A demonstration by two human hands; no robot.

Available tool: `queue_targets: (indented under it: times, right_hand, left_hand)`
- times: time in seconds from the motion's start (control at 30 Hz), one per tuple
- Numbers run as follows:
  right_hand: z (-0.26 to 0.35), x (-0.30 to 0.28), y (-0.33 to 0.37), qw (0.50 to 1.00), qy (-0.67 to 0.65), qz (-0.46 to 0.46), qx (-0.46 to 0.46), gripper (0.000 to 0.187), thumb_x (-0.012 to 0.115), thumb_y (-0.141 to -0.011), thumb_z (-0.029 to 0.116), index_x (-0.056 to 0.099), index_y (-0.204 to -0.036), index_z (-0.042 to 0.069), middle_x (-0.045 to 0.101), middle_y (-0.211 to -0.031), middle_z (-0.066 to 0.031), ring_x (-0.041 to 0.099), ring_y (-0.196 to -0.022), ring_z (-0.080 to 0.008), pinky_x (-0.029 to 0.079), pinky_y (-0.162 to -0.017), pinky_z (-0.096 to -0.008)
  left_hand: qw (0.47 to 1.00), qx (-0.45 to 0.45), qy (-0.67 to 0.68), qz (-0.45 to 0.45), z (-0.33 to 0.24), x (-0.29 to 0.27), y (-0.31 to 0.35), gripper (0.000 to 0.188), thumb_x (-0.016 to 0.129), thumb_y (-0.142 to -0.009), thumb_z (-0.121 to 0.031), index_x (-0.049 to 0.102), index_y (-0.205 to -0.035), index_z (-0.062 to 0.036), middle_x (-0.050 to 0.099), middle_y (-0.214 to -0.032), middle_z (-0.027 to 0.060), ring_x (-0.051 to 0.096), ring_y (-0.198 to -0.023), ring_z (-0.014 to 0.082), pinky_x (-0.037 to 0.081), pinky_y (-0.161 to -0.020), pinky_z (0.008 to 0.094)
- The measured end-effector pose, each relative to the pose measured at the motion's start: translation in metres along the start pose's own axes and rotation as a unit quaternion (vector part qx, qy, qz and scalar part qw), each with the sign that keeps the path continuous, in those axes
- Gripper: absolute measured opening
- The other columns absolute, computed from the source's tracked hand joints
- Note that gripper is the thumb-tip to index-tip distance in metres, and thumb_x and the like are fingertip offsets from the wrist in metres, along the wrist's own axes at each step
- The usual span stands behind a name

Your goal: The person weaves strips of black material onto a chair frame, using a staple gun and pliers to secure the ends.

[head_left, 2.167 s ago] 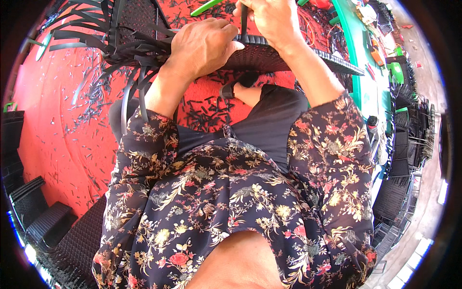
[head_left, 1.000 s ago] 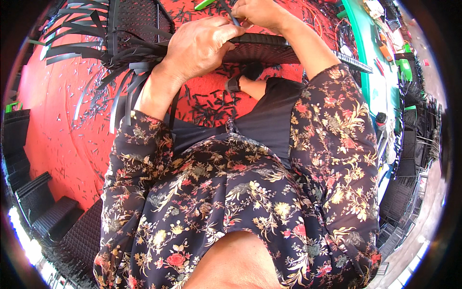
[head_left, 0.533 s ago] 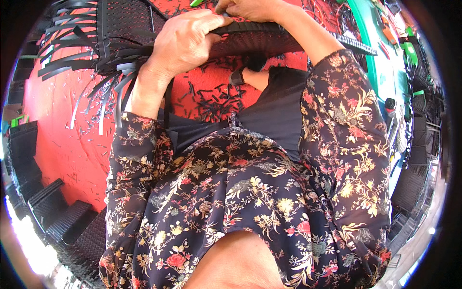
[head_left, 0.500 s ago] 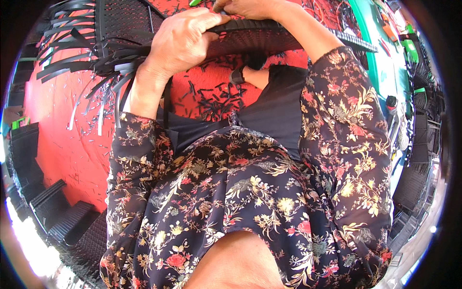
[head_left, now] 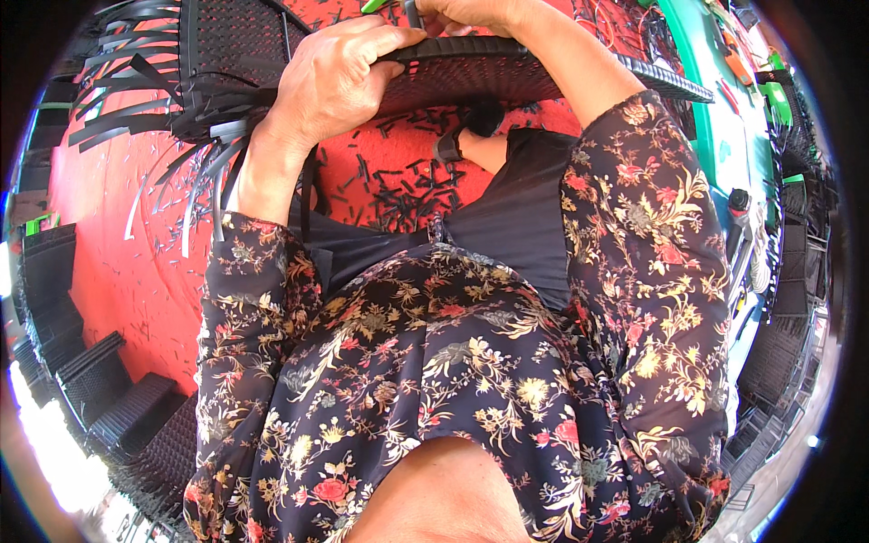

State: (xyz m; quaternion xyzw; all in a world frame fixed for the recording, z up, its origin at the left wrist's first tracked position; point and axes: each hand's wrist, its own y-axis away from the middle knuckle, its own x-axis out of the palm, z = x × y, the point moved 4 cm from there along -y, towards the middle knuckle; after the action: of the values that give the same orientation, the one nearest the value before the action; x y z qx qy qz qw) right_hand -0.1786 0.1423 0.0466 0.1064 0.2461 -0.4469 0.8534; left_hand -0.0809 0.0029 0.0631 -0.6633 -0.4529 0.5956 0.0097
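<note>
1. Left hand [head_left: 339, 77] is curled over the near edge of a black woven panel [head_left: 471, 72], fingers wrapped on top and the thumb side underneath from what I can see. So it's closed around that edge, a proper grip.

2. Right hand [head_left: 471, 11] is right at the top rim of the view and mostly cut off. It's on the far side of the same panel, fingers bunched together, and a thin dark tool or strip sticks up from them. Can't honestly tell how tight that grip is.

3. The panel sits out in front of the person, above the lap, running from the left hand off to the right, where its edge pokes past the right forearm.

4. To the left of the left hand there's a bunch of loose black strips [head_left: 172, 109] fanning out from more of the woven stuff.

5. Underneath it all is a red floor mat [head_left: 118, 271] sprinkled with little black offcuts [head_left: 407, 185].

6. Stacks of black woven pieces [head_left: 100, 389] sit at lower left, and a green tabletop [head_left: 724, 118] is off to the right.
</note>
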Motion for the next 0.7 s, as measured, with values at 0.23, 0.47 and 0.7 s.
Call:
queue_targets:
  times: [0.23,0.47,0.7]
  right_hand:
    - [-0.02,0.006,0.001,0.994,-0.04,0.037,0.098,0.018,0.062,-0.073,-0.004,0.066,-0.09,-0.005,0.065,-0.079,-0.011,0.059,-0.067,-0.0179,0.048,-0.057,-0.0308]
    - [-0.035,0.013,0.005,0.98,-0.075,0.077,0.169,0.017,0.06,-0.074,-0.004,0.066,-0.089,-0.002,0.061,-0.073,-0.0067,0.056,-0.065,-0.0164,0.046,-0.057,-0.0307]
    - [-0.039,0.012,0.01,0.977,0.026,0.112,0.18,0.013,0.057,-0.074,-0.002,0.067,-0.082,0.001,0.062,-0.072,-0.0038,0.055,-0.065,-0.0153,0.046,-0.061,-0.0317]
  left_hand:
    - [0.999,0.035,-0.022,0.001,-0.002,0.001,0.002,0.032,0.067,-0.07,0.0,0.065,-0.102,-0.0035,0.063,-0.086,0.0153,0.062,-0.084,0.0336,0.05,-0.074,0.0385]
    - [0.999,0.039,-0.021,-0.016,-0.002,0.011,0.008,0.034,0.068,-0.07,0.001,0.064,-0.103,-0.0049,0.061,-0.084,0.0135,0.061,-0.082,0.0331,0.05,-0.071,0.0385]
    - [1.0,0.012,-0.016,0.006,0.0,0.016,0.01,0.033,0.068,-0.071,0.001,0.064,-0.103,-0.0052,0.061,-0.094,0.0116,0.061,-0.089,0.0309,0.051,-0.076,0.0371]
